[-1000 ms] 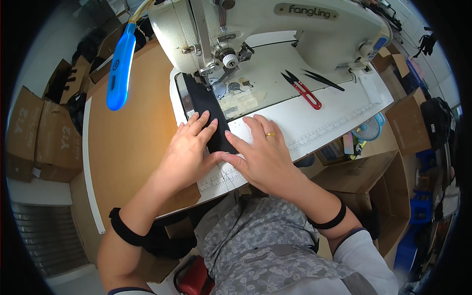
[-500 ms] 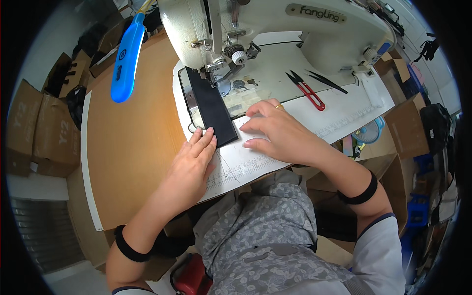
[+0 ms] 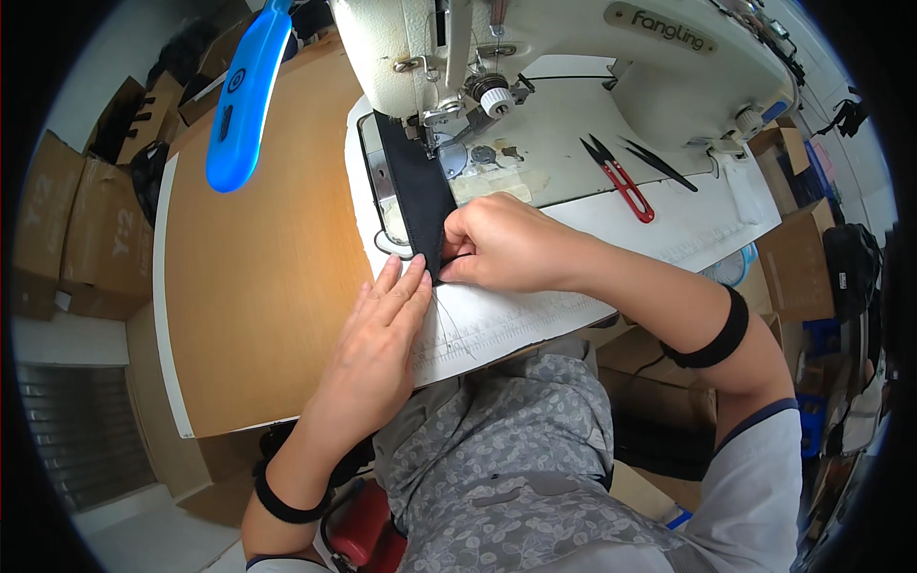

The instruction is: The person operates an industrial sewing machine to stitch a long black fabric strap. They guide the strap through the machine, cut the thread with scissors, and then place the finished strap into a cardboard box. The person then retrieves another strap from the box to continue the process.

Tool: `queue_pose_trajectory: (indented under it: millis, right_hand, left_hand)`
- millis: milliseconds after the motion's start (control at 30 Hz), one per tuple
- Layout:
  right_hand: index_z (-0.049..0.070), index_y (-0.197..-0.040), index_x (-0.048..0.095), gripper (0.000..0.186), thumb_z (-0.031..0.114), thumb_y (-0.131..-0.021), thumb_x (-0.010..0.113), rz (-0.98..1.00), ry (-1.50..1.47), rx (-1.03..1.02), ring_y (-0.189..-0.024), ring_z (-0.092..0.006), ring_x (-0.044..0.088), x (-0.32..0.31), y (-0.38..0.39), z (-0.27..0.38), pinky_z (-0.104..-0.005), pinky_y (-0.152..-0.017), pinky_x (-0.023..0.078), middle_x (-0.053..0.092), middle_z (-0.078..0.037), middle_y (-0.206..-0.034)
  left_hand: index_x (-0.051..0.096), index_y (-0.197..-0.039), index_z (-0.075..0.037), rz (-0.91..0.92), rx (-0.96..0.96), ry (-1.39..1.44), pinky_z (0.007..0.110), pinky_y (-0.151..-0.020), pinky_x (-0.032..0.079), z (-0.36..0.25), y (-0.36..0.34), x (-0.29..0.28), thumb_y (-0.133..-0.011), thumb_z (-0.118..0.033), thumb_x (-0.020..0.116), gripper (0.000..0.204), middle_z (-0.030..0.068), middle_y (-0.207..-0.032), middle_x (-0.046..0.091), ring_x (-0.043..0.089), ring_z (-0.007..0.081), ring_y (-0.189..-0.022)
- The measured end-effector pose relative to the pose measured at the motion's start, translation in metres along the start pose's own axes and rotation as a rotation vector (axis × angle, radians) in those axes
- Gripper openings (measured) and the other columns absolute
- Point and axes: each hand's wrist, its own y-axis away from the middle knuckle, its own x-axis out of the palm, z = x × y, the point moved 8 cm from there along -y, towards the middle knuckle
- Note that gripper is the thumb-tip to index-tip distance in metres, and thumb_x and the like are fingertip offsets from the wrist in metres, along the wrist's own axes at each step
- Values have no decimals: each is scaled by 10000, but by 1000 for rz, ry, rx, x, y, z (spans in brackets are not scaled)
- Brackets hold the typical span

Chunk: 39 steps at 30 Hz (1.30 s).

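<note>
two-handed at black strip [image 3: 418, 186] under sewing machine [image 3: 382, 53]: touching near end with flat, ungripping left hand [image 3: 375, 334]; seemingly pinching right edge, partly hidden, with curled right hand [image 3: 511, 244].

A brown tabletop [image 3: 267, 286] with a white ruler-marked section [image 3: 521, 313] carries a white sewing machine [image 3: 564, 67], a long black fabric strip [image 3: 416, 181] and, side by side, red-handled metal snips [image 3: 609, 164] and slim black tweezers [image 3: 664, 166].

Left hand [image 3: 377, 342] rests outstretched; right hand [image 3: 503, 244] (knuckles up) curls, pinching
</note>
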Motion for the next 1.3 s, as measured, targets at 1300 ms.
queue_pose_trajectory:
  millis: [1300]
  right_hand:
    - [-49, -759, 620, 128, 62, -724, 672, 202, 142, -76, -698, -265, 637, 1, -14, 2, -335, -642, 486, 634, -177, -720]
  left_hand:
    - [481, -1198, 48, 18, -14, -73, 516, -1047, 230, -2, -1, 1, -751, 68, 442, 449, 155, -1337, 404, 304, 352, -1291]
